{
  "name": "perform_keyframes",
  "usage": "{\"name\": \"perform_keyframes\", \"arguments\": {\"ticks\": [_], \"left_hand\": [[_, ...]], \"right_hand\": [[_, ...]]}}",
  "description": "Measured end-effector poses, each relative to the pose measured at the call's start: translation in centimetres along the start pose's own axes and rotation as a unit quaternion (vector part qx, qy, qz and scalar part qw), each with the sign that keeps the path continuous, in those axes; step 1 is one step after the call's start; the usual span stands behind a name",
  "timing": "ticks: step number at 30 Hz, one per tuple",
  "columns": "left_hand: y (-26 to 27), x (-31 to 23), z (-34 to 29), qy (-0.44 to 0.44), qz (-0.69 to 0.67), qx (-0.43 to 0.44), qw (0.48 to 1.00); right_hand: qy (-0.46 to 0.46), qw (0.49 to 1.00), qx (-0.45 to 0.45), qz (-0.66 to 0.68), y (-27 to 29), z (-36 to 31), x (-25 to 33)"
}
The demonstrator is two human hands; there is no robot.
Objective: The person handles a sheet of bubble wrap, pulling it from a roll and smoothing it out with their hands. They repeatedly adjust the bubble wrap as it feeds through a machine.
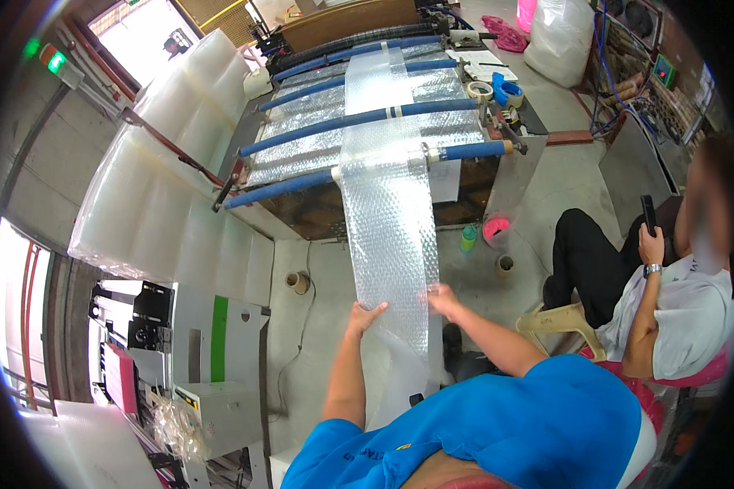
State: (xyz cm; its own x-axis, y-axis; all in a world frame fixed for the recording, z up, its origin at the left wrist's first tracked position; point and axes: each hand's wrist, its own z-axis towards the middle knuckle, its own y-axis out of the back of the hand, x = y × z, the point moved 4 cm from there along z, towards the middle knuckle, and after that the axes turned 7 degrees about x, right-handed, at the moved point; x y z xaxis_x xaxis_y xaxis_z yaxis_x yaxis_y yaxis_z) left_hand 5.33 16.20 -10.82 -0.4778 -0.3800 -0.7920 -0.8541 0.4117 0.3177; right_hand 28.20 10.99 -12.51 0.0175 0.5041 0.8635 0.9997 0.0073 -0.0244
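A long strip of clear bubble wrap [390, 236] comes down from the blue rollers of a machine toward my body. At the strip's left edge, my left hand [369, 316] has its thumb on top, with the other fingers mostly hidden. My right hand [442, 300] grips the right edge at nearly the same height. Between and below my hands the strip hangs on down, its lower end partly hidden by my blue shirt. The blue roller [294, 187] nearest me supports the strip, which also passes over the rollers behind it.
Big wrapped rolls [151, 175] stand at the left, above a grey-white machine [220, 326]. Tape rolls [507, 91] rest on the frame's right side. A green container [468, 238] and a pink-filled tub [496, 230] are on the floor. At right, a seated person [669, 310] holds a phone.
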Motion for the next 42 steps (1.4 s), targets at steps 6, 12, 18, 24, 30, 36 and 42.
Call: {"name": "perform_keyframes", "arguments": {"ticks": [6,12,18,24,30,36,42], "left_hand": [[-0.5,2.2,-3.6,0.024,0.090,-0.130,0.987],[-0.5,-1.4,-8.9,-0.011,0.089,-0.238,0.967],[5.5,-1.5,-12.1,-0.073,0.075,-0.273,0.956],[3.5,-1.4,-15.9,0.002,-0.039,-0.132,0.990],[1.7,0.2,-17.5,-0.020,0.018,-0.147,0.989],[0.8,0.0,-17.4,-0.015,0.046,-0.155,0.987],[-0.5,3.7,-13.4,-0.019,0.066,-0.132,0.989]], "right_hand": [[-0.111,0.990,0.076,0.037,-3.1,-8.1,-5.4],[0.012,1.000,0.024,0.002,-2.5,-10.9,-2.5],[0.113,0.986,0.043,0.112,-3.3,-15.5,2.3],[0.119,0.979,-0.004,0.162,-4.4,-16.5,2.3],[0.128,0.990,-0.045,0.042,-3.9,-16.0,0.4],[0.133,0.989,-0.051,-0.038,-2.6,-14.5,-1.4],[0.063,0.995,0.018,-0.073,-1.7,-11.5,-4.1]]}}
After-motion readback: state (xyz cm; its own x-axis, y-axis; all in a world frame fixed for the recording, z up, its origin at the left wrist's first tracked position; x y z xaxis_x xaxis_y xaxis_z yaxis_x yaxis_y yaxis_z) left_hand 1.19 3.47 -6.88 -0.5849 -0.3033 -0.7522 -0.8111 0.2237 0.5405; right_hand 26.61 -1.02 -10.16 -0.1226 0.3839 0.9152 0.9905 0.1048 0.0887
